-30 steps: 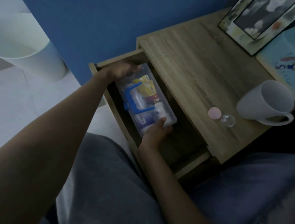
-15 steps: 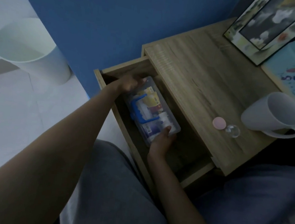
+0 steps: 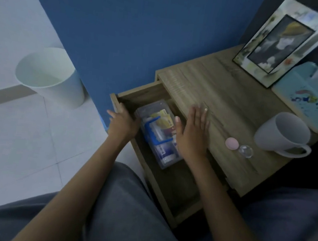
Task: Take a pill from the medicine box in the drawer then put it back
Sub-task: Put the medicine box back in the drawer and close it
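Head view: my left hand [image 3: 122, 124] rests on the drawer [image 3: 163, 201] front panel; I cannot tell whether it grips. My right hand [image 3: 191, 134] is released, fingers straight. The medicine box [image 3: 158, 137] lies between both hands, toward the drawer's far end, long axis near-to-far along the panel.

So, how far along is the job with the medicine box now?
Done: the medicine box lies in the open drawer, neither hand holding it. In hand: the left hand rests on the drawer front, the right hand hovers open. Left: probably shutting the drawer.
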